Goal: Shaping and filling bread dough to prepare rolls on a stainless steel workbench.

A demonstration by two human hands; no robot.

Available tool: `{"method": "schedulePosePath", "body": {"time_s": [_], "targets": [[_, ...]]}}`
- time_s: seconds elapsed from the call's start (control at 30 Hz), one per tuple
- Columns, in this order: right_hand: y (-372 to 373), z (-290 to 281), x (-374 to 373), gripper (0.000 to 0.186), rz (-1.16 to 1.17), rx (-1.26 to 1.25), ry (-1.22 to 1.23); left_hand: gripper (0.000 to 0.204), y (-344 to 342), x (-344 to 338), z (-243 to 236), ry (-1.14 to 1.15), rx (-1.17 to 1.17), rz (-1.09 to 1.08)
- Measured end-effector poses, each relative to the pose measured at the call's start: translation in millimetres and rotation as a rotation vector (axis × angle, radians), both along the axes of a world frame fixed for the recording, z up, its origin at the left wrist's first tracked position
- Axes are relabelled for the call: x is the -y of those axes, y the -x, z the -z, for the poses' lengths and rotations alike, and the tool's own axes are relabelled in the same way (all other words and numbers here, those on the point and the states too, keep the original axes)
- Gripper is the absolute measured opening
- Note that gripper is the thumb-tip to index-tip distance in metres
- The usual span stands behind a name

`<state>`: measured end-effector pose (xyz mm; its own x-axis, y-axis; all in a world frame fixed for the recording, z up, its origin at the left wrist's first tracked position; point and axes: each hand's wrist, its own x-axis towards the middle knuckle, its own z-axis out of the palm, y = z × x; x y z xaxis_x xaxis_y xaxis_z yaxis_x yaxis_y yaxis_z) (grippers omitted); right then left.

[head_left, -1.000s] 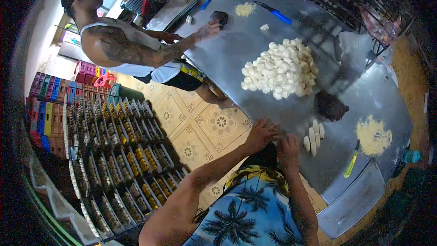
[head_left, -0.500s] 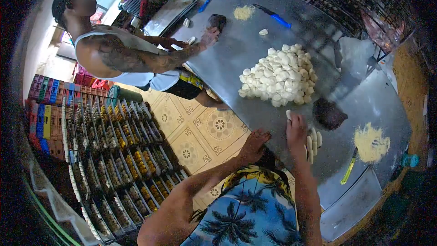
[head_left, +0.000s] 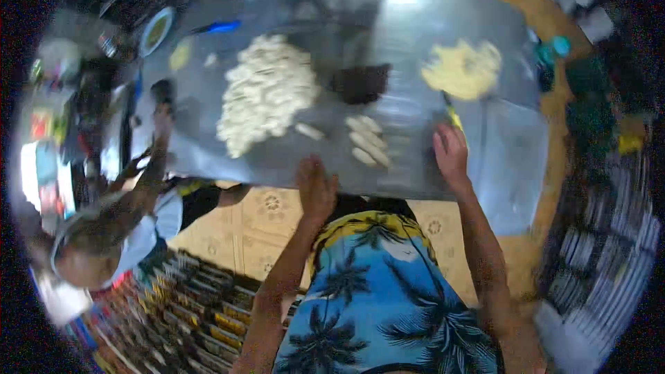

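My left hand [head_left: 316,187] rests near the table's front edge, fingers extended and apart. Just beyond it lies a single pale dough roll [head_left: 309,131], beside a heap of white dough pieces [head_left: 267,86]. My right hand [head_left: 450,149] has its blurred fingers bent on the handle of a yellow-handled knife [head_left: 455,118]; the blade points away toward a patch of pale flour [head_left: 460,69]. Several rolls [head_left: 367,142] lie between my hands, with a dark brown mass [head_left: 360,85] behind them.
A co-worker [head_left: 90,253] in a light tank top works at the metal table [head_left: 409,166]'s left end, near a blue-handled knife [head_left: 222,27] and an oval plate [head_left: 156,31]. A loaded rack [head_left: 194,298] stands lower left; a metal tray [head_left: 512,173] lies at the right.
The view has swung sharply rightward and blurred. My right hand has left the roll it held, now lying near the heap, and moved right onto the yellow-handled knife.
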<state>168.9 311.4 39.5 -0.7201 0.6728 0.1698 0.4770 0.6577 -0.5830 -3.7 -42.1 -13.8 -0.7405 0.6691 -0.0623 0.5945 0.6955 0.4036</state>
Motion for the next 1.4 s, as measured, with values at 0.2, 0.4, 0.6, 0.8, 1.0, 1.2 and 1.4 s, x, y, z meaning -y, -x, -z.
{"method": "schedulePosePath", "body": {"time_s": [0.2, 0.4, 0.6, 0.8, 1.0, 1.2, 1.4], "targets": [[-20.8, 6.6, -60.3, 0.03, 0.181, 0.036, -0.072, 0.079, 7.0, -2.5, -0.8, 0.193, -0.052, 0.085], [-24.8, 64.9, -85.4, 0.026, 0.146, 0.08, 0.197, 0.085, -3.9, -7.1, -7.2, 0.218, -0.027, -0.047], [-66.3, 100.4, -75.6, 0.039, 0.1, -0.359, 0.552, 0.081, -7.0, -61.0, -26.8, -0.216, 0.05, -0.026], [-55.7, 40.2, 21.4, 0.048, 0.09, -0.152, 0.511, 0.074, 10.8, -115.7, -33.9, -0.278, -0.075, 0.123], [-11.2, -2.3, 87.2, 0.033, 0.01, 0.105, 0.827, 0.069, 19.8, -119.7, -10.4, -0.237, 0.048, 0.204], [12.4, -32.9, 113.5, 0.063, -0.215, 0.298, 0.344, 0.064, 20.6, -119.9, -2.6, -0.155, 0.025, 0.206], [66.3, -41.8, 100.9, 0.064, -0.22, 0.402, 0.416, 0.065, 20.1, -123.8, -23.3, -0.24, 0.012, 0.178]]}}
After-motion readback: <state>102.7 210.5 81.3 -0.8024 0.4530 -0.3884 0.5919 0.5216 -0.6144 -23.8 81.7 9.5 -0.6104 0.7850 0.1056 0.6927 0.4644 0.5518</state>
